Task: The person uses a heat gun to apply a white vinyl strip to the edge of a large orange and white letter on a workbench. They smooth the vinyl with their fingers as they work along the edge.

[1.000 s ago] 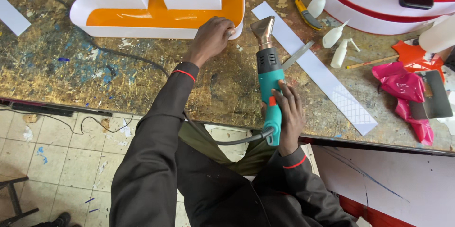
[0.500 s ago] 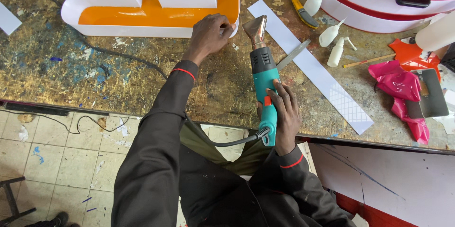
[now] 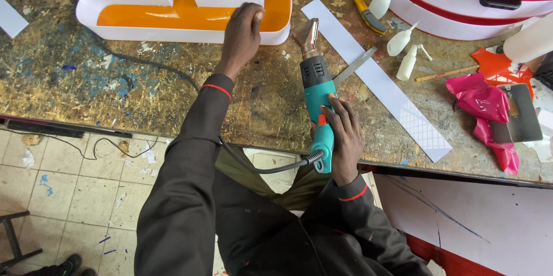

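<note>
Right hand (image 3: 344, 138) aims heat gun (image 3: 315, 100) beside letter's edge (image 3: 271, 37).

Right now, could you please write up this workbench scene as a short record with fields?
Setting: paint-stained workbench above a tiled floor
Left hand: pressed on the white edge of an orange-faced sign letter
Right hand: wrapped round the handle of a teal heat gun, nozzle aimed at the letter's corner
Cable: runs from the gun's base down past the bench edge
Nearby: long white plastic strip, small white squeeze bottles, pink bag, red-and-white curved sign piece
</note>
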